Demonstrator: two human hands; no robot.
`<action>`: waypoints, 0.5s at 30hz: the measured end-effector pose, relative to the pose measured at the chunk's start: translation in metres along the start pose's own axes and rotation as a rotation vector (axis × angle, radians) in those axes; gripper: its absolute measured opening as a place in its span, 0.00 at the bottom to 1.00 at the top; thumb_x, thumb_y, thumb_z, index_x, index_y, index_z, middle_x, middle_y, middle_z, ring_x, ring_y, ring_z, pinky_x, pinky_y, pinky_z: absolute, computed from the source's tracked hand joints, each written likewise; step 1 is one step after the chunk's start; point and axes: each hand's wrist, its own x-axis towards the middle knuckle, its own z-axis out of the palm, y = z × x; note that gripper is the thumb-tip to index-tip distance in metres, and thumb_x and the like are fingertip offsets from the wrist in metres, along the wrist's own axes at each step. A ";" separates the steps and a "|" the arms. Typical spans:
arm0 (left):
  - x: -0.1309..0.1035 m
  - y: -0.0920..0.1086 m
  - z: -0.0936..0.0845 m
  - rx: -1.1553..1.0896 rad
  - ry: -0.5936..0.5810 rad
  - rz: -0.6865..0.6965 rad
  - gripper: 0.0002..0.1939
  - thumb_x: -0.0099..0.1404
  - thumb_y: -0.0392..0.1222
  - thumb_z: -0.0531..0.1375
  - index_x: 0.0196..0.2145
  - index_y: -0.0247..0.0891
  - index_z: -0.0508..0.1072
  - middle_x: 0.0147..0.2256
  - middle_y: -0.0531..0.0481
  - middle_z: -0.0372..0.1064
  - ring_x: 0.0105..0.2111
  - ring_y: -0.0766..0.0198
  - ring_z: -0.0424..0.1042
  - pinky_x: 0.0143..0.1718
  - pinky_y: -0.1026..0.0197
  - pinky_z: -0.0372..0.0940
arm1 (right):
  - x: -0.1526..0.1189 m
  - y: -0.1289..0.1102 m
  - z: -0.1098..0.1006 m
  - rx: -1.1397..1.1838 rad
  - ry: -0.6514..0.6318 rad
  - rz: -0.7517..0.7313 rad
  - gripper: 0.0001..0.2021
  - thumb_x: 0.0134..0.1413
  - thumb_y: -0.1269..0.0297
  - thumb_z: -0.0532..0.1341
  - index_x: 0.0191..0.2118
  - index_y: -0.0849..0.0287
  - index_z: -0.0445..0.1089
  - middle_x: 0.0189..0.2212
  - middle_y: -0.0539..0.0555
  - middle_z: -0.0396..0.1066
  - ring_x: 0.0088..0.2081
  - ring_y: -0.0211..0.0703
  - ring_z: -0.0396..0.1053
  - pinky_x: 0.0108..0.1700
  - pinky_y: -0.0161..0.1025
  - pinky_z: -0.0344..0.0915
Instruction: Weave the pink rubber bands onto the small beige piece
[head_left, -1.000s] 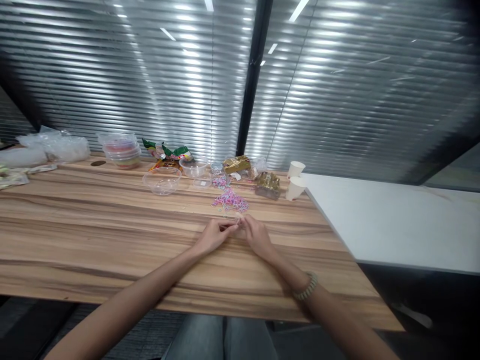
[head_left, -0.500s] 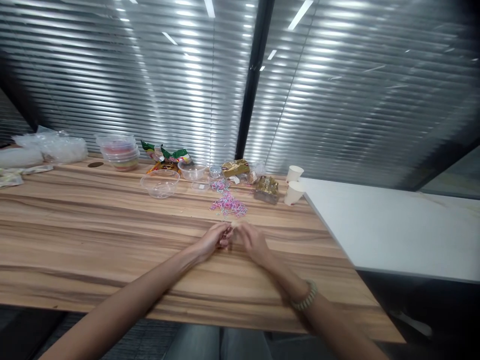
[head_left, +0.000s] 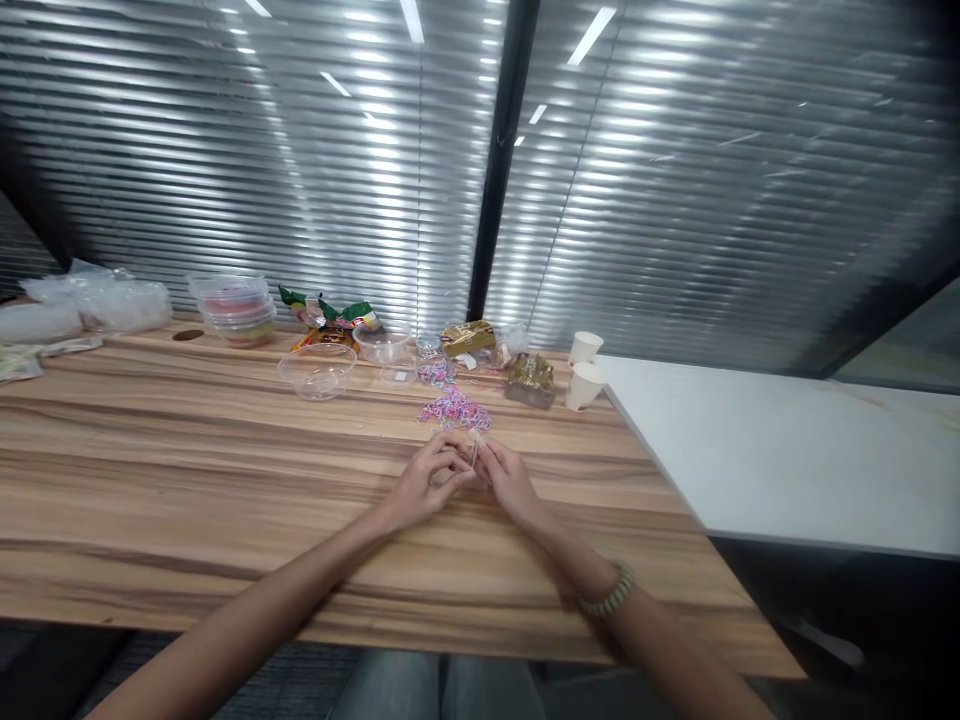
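Note:
My left hand [head_left: 429, 482] and my right hand [head_left: 511, 484] meet over the wooden table, their fingertips pinched close together. Between them shows a thin pale-pink band [head_left: 473, 456], stretched roughly upright; a small pale bit shows at its top, too small to make out. My left thumb and forefinger bend round in a pinch, while the right fingers press together at the band's other side. Just beyond the fingertips lies a loose pile of small pink, purple and pale-blue rubber bands [head_left: 454, 409]. More of these bands spill from a clear jar [head_left: 429, 348] behind it.
Clear plastic bowls [head_left: 318, 372] stand left of the pile, with green snack packets [head_left: 330, 310] behind. Stacked lidded tubs [head_left: 237, 310] and plastic bags [head_left: 120, 303] are farther left. Gold packs [head_left: 530, 380] and paper cups [head_left: 584, 386] stand at right, near a white surface [head_left: 780, 450].
My left hand has turned and its fingers have opened out of a curl into a pinch at the band. My right hand, blurred before, now holds steadier beside it.

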 end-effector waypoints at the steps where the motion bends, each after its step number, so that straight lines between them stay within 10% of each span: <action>1: 0.000 0.000 0.000 -0.060 -0.045 -0.022 0.09 0.59 0.43 0.56 0.29 0.35 0.70 0.35 0.46 0.64 0.40 0.61 0.62 0.46 0.58 0.55 | 0.000 -0.001 0.001 0.097 -0.016 0.007 0.19 0.59 0.53 0.44 0.22 0.59 0.55 0.16 0.47 0.53 0.20 0.33 0.53 0.24 0.31 0.51; 8: 0.005 -0.021 0.006 -0.881 0.035 -0.594 0.11 0.57 0.45 0.55 0.23 0.34 0.62 0.19 0.55 0.55 0.17 0.73 0.55 0.18 0.68 0.50 | -0.003 -0.001 -0.008 -0.268 -0.164 -0.365 0.13 0.59 0.62 0.47 0.32 0.60 0.66 0.29 0.53 0.66 0.34 0.39 0.59 0.40 0.37 0.54; 15: -0.002 -0.016 0.006 -0.504 0.092 -0.473 0.13 0.59 0.48 0.54 0.28 0.34 0.66 0.24 0.54 0.62 0.15 0.75 0.56 0.16 0.69 0.49 | -0.006 -0.002 -0.010 -0.664 -0.096 -0.373 0.11 0.57 0.68 0.50 0.34 0.57 0.69 0.30 0.54 0.70 0.34 0.40 0.59 0.44 0.41 0.49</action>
